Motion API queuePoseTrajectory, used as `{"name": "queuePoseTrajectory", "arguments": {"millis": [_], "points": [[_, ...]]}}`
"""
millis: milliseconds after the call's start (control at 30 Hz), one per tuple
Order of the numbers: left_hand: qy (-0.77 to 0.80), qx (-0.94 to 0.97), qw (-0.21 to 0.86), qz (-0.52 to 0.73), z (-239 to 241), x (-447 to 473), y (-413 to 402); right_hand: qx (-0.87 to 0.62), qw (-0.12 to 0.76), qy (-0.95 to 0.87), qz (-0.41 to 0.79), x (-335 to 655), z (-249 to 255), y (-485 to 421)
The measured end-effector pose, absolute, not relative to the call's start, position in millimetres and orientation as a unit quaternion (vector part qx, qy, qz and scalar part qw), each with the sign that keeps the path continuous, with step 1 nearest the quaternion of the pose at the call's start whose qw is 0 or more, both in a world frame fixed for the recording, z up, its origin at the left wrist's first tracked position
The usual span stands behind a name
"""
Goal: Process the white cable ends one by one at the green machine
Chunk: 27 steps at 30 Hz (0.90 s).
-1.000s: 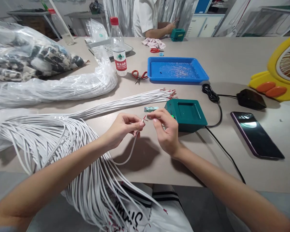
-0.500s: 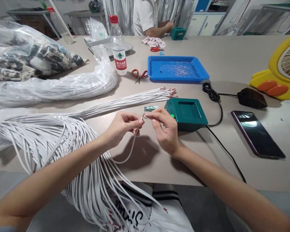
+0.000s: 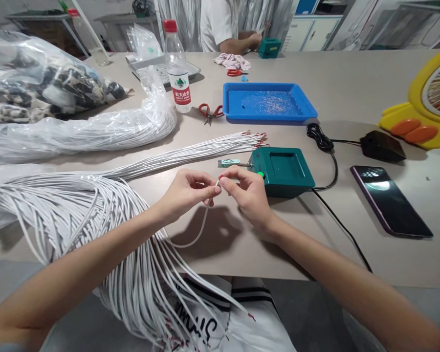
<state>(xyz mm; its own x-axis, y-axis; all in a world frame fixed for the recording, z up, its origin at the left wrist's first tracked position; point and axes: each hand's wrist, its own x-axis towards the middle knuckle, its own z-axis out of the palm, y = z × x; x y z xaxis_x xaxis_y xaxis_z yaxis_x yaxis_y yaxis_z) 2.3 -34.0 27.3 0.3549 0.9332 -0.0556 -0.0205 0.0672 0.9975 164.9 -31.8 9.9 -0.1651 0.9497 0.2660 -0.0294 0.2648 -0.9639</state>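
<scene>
My left hand (image 3: pixel 185 192) pinches a single white cable (image 3: pixel 201 226) just below its stripped tip, the cable looping down toward a big bundle of white cables (image 3: pixel 95 230) that spills off the table's front edge. My right hand (image 3: pixel 246 193) meets it, fingers pinched on the cable's tip. Both hands hover just left of a green box with a green button (image 3: pixel 284 171). A small teal clip-like tool (image 3: pixel 229 163) lies right behind my fingers. A flat row of white cables with red tips (image 3: pixel 190 154) lies beyond.
Blue tray (image 3: pixel 267 101), red scissors (image 3: pixel 210 111), a water bottle (image 3: pixel 176 73) and plastic bags (image 3: pixel 58 98) stand behind. A black cord (image 3: pixel 328 161), a black adapter (image 3: pixel 382 145), a phone (image 3: pixel 390 200) and a yellow fan (image 3: pixel 429 105) lie right. Another person (image 3: pixel 227 24) works at the far edge.
My right hand has moved left and closed onto the cable tip, so the two hands now touch. The left hand has stayed put.
</scene>
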Motion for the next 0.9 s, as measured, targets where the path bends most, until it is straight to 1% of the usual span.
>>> {"name": "queuePoseTrajectory", "arguments": {"millis": [100,233,400,500,600,900], "points": [[0.412,0.579,0.584,0.393,28.6,2.8,-34.3,-0.386,0.517,-0.593,0.481,165.0,11.2,-31.5],[0.405,0.583,0.581,0.397,30.2,2.0,-34.0,-0.377,0.499,-0.600,0.500,165.9,11.1,-28.0],[0.400,0.567,0.582,0.423,27.6,-1.3,-31.0,-0.399,0.484,-0.616,0.477,165.7,8.7,-26.6],[0.408,0.553,0.579,0.439,27.0,-1.8,-30.6,-0.415,0.498,-0.601,0.467,165.0,6.7,-28.1],[0.416,0.563,0.575,0.424,28.0,-0.2,-31.9,-0.398,0.520,-0.589,0.473,164.9,6.0,-29.6],[0.413,0.584,0.577,0.395,26.9,0.2,-34.3,-0.372,0.518,-0.619,0.459,164.0,5.6,-30.4]]}}
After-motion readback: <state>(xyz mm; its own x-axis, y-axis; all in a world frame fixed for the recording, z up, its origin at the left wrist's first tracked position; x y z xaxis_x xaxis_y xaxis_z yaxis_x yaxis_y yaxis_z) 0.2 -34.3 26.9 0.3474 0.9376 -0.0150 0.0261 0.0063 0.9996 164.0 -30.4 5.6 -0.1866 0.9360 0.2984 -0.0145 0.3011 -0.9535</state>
